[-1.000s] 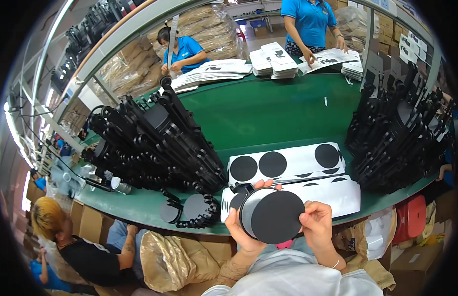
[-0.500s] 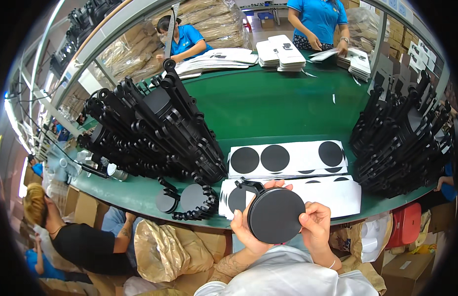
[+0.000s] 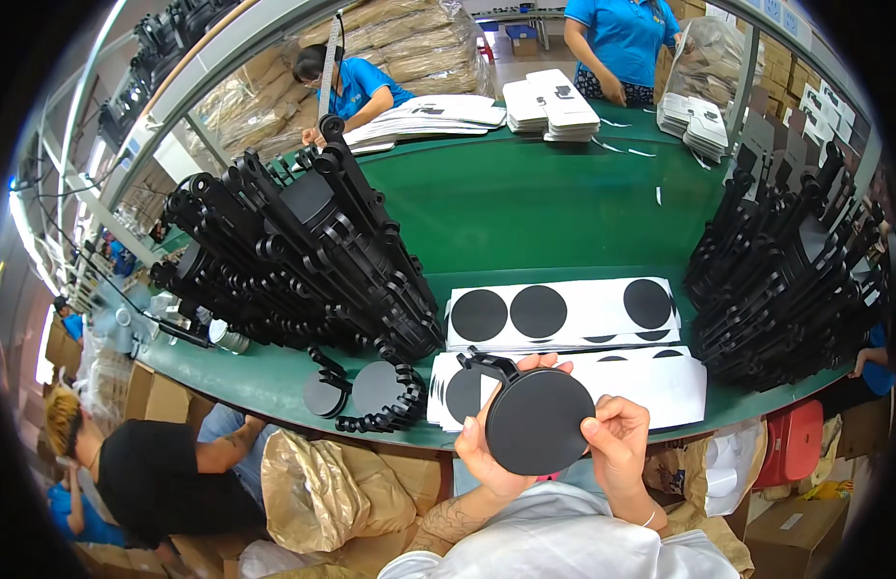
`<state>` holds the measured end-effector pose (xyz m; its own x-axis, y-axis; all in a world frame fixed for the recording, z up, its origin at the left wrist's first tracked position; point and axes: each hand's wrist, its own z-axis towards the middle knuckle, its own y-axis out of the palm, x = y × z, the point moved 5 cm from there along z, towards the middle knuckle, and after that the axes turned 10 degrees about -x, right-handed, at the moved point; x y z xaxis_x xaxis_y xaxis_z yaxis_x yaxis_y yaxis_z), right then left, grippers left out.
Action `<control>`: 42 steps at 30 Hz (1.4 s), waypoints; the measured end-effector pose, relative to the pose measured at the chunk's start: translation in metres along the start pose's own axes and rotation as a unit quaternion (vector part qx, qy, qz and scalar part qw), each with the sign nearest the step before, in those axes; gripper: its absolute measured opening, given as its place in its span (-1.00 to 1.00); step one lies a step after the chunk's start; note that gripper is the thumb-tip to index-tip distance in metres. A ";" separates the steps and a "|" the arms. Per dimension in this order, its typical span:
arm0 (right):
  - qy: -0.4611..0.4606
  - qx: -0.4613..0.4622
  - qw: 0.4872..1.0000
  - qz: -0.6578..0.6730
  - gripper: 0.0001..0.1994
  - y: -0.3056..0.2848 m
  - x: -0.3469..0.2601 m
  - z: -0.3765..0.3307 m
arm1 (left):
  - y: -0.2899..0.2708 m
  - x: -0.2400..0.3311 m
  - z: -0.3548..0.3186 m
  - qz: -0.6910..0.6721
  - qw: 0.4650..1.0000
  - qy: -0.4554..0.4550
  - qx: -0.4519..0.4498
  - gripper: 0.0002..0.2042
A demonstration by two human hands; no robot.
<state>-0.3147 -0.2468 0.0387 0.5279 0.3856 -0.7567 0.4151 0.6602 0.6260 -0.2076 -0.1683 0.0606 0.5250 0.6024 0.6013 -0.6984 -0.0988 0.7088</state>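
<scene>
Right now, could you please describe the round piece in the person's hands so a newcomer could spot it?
On the green table, find white sheets bearing black circles. In front of them, the left hand and right hand hold the round piece. Unlike those flat circles, it has a thick side and black arm at its upper left.

Sheets [image 3: 651,388] behind disc [image 3: 540,422], between piles [image 3: 308,265]

No text can be read; the box label [image 3: 792,520] seems too small.
</scene>
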 end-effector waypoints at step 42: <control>-0.042 0.084 0.752 -0.653 -0.67 -0.050 0.034 0.045 | -0.165 0.215 -0.031 0.687 0.698 0.089 0.183 -0.61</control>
<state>-0.2845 -0.2957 -0.0104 -0.3684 -0.5665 -0.7371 0.7048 0.3469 -0.6188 0.0055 0.0022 0.0616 -0.6079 -0.1746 0.7746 -0.2954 -0.8558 -0.4247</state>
